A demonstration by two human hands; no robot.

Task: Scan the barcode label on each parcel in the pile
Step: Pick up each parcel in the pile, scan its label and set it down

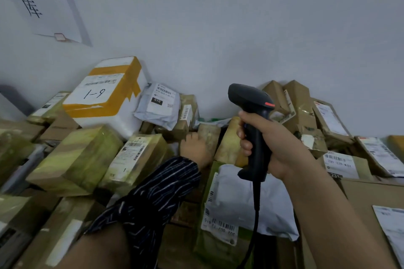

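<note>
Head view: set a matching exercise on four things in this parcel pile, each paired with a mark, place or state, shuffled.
Things
1. black handheld barcode scanner
2. white foam box with orange tape
3. crumpled grey plastic mailer
4. smooth white plastic mailer

Descriptions
A. handwritten "1-9" on its label
B. scanner cable hangs in front of it
C. gripped by the right hand
D. black "010" patch on its label

Pairs: 1-C, 2-A, 3-D, 4-B
</note>
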